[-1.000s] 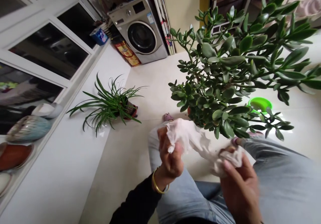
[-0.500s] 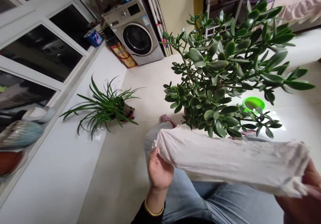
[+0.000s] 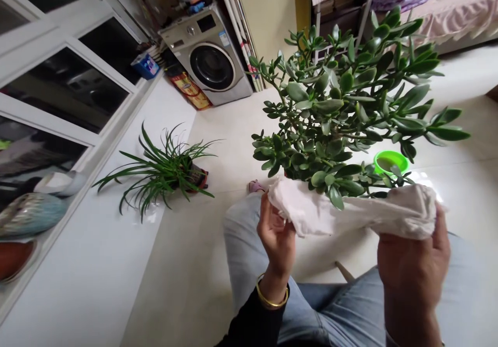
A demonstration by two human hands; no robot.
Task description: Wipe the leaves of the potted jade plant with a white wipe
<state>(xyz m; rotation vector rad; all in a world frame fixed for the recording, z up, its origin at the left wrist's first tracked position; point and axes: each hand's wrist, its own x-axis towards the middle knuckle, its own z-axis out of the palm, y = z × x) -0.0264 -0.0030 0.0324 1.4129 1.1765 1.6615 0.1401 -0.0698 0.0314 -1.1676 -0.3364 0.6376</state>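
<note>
Pale cloth (image 3: pixel 350 216), pulled wide half-second ago, now narrower, slacker, easier to work, I judge; left hand (image 3: pixel 277 238), right hand (image 3: pixel 414 266) each keep grip curled around one end.

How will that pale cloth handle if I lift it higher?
Likely floppy: the pale cloth narrows and creases between the left hand and right hand. It is probably light, as its folds look soft and thin. It seems unlikely to crack when squeezed, being already crumpled near the right hand.

Pale floor (image 3: pixel 182 264) meets a white wall (image 3: pixel 97 253) below dark windows (image 3: pixel 66 88).
</note>
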